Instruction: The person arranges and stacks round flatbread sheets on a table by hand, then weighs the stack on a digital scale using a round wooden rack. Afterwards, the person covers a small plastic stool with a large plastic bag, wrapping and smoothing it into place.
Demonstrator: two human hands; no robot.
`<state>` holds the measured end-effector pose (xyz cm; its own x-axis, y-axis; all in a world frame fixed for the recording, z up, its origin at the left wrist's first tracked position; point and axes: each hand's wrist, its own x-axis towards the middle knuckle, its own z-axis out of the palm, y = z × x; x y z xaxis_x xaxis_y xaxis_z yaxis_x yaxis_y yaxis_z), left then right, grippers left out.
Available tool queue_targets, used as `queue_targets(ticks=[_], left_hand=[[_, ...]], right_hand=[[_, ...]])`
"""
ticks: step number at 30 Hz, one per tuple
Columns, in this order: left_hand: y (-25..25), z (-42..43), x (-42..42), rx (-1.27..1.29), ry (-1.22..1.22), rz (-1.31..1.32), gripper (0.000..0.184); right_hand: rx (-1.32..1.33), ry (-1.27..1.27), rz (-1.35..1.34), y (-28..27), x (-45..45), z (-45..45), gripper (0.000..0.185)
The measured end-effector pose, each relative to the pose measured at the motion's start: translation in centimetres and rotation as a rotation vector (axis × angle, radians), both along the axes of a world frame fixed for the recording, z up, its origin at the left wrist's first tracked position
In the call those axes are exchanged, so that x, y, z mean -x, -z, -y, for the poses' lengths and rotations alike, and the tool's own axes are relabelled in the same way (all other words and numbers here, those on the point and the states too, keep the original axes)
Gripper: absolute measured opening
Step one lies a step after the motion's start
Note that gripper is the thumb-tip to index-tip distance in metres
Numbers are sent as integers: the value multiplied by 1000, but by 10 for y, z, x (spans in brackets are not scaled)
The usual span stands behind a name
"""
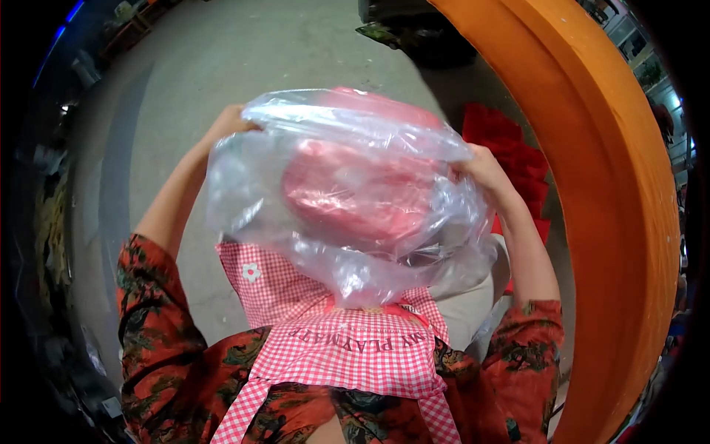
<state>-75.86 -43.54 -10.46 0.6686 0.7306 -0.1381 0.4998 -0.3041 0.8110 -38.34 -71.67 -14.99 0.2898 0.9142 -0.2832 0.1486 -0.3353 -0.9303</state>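
Observation:
A large clear plastic bag (251, 185) is stretched between my two hands in front of my lap. Inside or behind its film shows a pink-red rounded bundle (355, 189); its exact material is blurred by the plastic. My left hand (235, 120) grips the bag's upper left edge, its fingers closed and partly covered by the film. At the upper right edge, my right hand (477, 164) pinches the plastic. The bag's lower folds hang over my pink checked apron (355, 355).
An orange curved surface (606, 185) runs down the right side. Red items (503, 140) lie beyond my right hand, low beside it. Grey floor (296, 52) stretches ahead, with a dark object (429, 44) at the top. Cluttered goods line the far left.

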Motion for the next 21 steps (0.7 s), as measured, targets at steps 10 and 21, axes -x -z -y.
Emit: queue_targets(ticks=[10, 21], left_hand=[[63, -62, -36, 330, 43, -155, 46], [-92, -53, -31, -506, 241, 301, 48]], right_hand=[[-11, 242, -79, 28, -1, -8, 16], [137, 212, -105, 3, 24, 31, 22]])
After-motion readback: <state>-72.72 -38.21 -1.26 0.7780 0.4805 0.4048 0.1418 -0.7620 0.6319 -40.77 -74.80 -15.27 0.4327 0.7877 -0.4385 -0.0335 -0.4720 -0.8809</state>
